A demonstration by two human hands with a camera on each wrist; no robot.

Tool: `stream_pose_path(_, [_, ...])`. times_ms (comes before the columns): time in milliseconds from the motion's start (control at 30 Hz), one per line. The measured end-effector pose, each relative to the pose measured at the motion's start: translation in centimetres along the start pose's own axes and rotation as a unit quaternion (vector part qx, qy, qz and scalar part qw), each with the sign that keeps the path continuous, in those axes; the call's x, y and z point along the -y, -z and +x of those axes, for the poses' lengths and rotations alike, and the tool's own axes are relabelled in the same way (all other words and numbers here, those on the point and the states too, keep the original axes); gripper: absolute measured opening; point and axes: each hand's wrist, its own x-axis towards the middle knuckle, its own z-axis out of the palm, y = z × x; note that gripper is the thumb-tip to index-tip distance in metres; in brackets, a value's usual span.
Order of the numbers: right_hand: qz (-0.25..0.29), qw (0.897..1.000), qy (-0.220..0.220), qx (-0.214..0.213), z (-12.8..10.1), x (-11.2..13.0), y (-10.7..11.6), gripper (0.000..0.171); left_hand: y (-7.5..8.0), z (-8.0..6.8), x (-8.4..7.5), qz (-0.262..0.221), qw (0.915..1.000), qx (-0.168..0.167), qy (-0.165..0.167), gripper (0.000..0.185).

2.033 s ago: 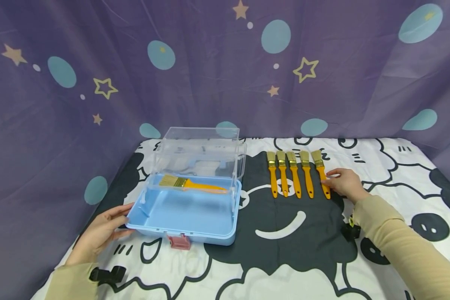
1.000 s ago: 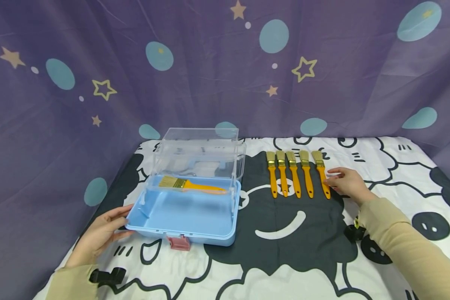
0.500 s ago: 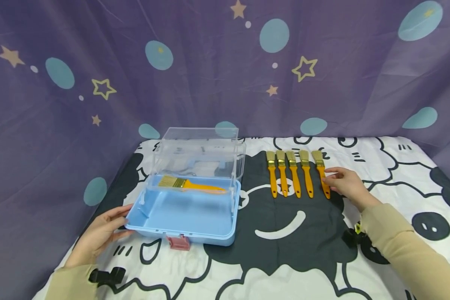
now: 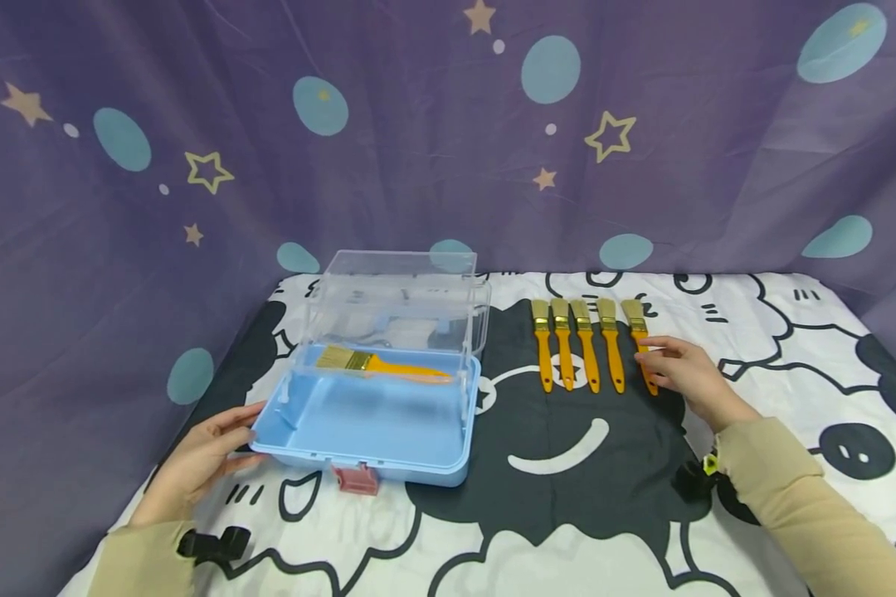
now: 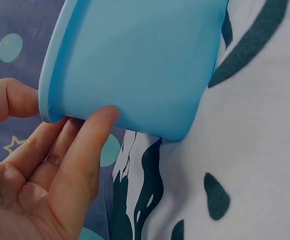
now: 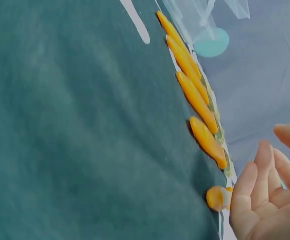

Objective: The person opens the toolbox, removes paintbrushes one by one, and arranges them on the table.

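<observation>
Lower left: left hand (image 4: 202,464) rests relaxed against blue box (image 4: 366,427) corner, fingers fairly straight, steadying it. Right of centre: right hand (image 4: 679,373), loosely spread, fingertips on outermost brush (image 4: 640,344) of five, nothing gripped.

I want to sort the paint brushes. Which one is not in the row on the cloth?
The brush inside the blue box. It lies crosswise, bristles left; the other five stand side by side near the right hand.
</observation>
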Motion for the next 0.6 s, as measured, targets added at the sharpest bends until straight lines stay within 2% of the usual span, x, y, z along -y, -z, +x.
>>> stream_pose_path(367, [0.023, 0.999, 0.019, 0.021, -0.5, 0.5, -1.6, 0.056, 0.0, 0.0, -0.1, 0.003, 0.9999, 0.002, -0.010, 0.061])
stream_pose_path(600, [0.033, 0.999, 0.021, 0.037, -0.5, 1.0, -2.7, 0.055, -0.1, -0.1, -0.1, 0.013, 0.9999, -0.003, -0.003, 0.061])
